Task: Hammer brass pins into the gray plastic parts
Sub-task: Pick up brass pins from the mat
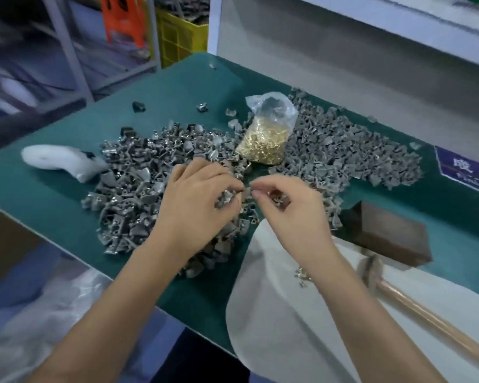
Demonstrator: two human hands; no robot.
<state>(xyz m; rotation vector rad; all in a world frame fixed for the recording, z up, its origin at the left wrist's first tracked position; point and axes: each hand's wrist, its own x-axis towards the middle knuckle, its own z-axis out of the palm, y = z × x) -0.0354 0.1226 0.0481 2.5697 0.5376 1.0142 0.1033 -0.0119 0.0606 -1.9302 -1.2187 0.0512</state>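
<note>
A small gray plastic part (pixel 237 195) sits between the two hands, above the near middle of the green table (pixel 67 211). The left hand (pixel 197 200) grips it with curled fingers and thumb. The right hand (pixel 291 205) has its thumb and forefinger pinched together right at the part's edge; whatever they pinch is too small and blurred to make out.

Under and to the left of the hands spreads a wide heap of gray parts (pixel 133 194), running close to the table's near-left edge. A second heap (pixel 343 150) fills the far right side. Between the two stands a clear bag of brass pins (pixel 266 142), its mouth open and crumpled at the top. Bare green shows only in a narrow gap just in front of the bag and along the far-left stretch of the table.

A white cloth (pixel 288 313) lies over the near edge under the right forearm, with a few small metal bits (pixel 303 275) on it. Just right of it a dark block (pixel 390 236) rests on the table, and a hammer (pixel 371 269) with a wooden handle lies beside the block, handle pointing toward the near-right corner. A white foam piece (pixel 61 161) lies at the left of the heap.

Beyond the table are a yellow crate (pixel 180 37), metal shelving (pixel 67 45) and a white wall panel (pixel 343 59).
</note>
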